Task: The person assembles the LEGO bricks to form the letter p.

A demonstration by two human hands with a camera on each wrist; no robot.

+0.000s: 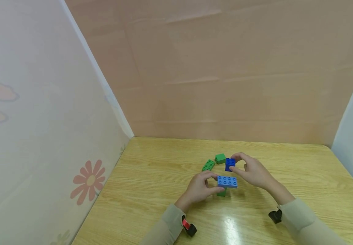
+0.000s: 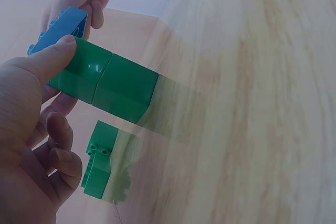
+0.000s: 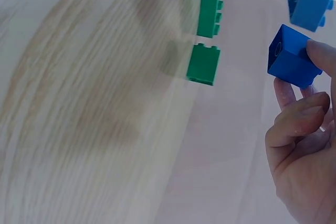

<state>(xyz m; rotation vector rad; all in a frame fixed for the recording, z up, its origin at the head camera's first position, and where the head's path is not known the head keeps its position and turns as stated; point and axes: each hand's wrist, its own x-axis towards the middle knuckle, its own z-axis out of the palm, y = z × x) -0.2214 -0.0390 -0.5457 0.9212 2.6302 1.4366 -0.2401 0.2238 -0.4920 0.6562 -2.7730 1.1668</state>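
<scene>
My left hand (image 1: pixel 198 188) grips a small stack: a light blue brick (image 1: pixel 227 181) with two rows of studs lies across the top of stacked green bricks (image 2: pixel 105 80). In the left wrist view the thumb presses near the joint between blue and green. The green part stands on the table. Between thumb and fingers, my right hand (image 1: pixel 254 172) pinches a dark blue brick (image 1: pixel 230 164), its studs facing up. This brick is held in the air just behind the light blue one, apart from it; its hollow underside shows in the right wrist view (image 3: pixel 275 51).
Behind the hands, a flat green brick (image 1: pixel 208 165) and a green block (image 1: pixel 220 158) lie loose on the wooden table (image 1: pixel 152 163). A tan backdrop (image 1: pixel 225 85) rises at the table's far edge, and a pale wall with a printed flower (image 1: pixel 89 180) stands at the left.
</scene>
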